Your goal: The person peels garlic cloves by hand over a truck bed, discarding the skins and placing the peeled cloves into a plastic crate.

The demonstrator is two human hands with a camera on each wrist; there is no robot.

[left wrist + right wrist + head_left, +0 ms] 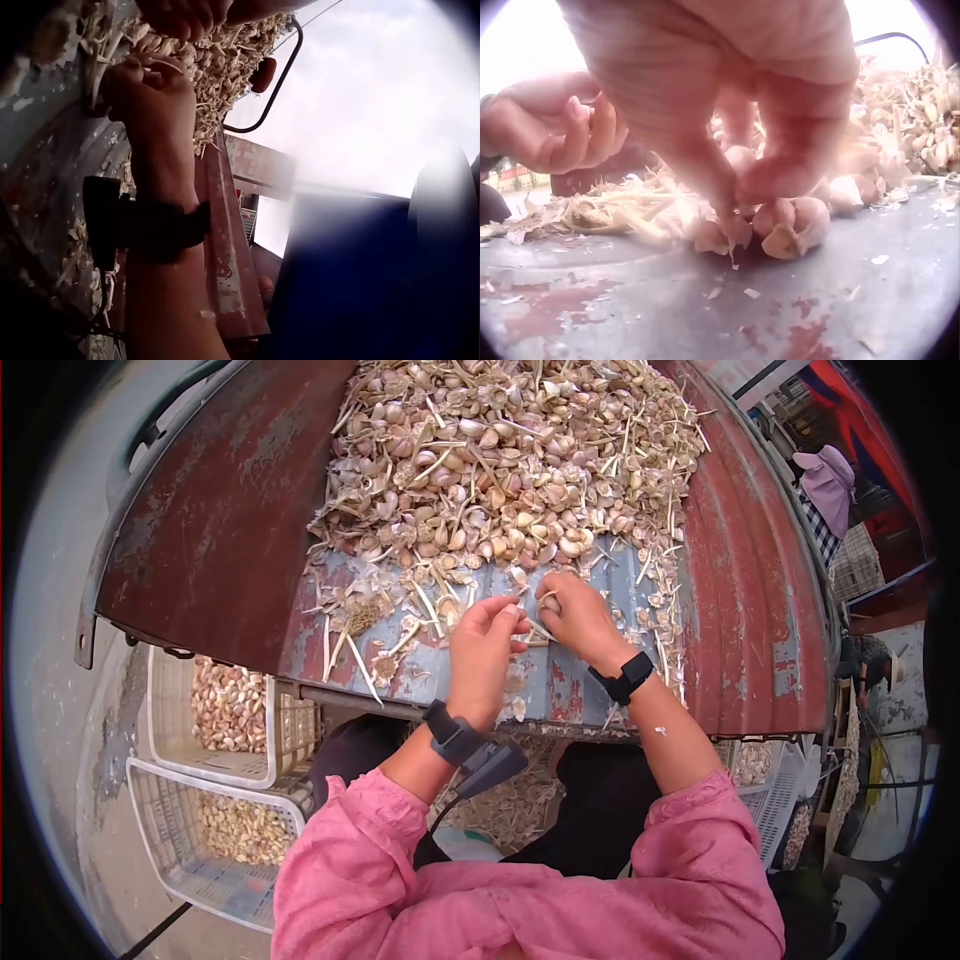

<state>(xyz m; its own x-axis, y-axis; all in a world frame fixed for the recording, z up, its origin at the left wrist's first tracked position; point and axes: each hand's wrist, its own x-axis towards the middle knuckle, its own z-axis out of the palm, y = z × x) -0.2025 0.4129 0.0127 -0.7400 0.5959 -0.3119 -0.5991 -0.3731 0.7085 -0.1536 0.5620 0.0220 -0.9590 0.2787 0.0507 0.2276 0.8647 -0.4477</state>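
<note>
Worn red-and-grey metal surface (740,610). Right hand (577,622): fingertips pinching garlic cloves (799,225) just above it. Left hand (483,658), at nine o'clock: fingers curled, hold unclear. Garlic heap (520,470): twelve o'clock, beyond both. Plastic crates (294,728): eight o'clock.

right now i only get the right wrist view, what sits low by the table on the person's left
Observer: Two pale crates, each holding garlic.

Operator: anything strapped to the wrist behind the right hand's grip

Observer: Yes, the right hand has a black band behind it.

Operator: and what's below the near edge, between the knees

Observer: Dry scraps, perhaps garlic skins, lie there, lower than the table.
</note>
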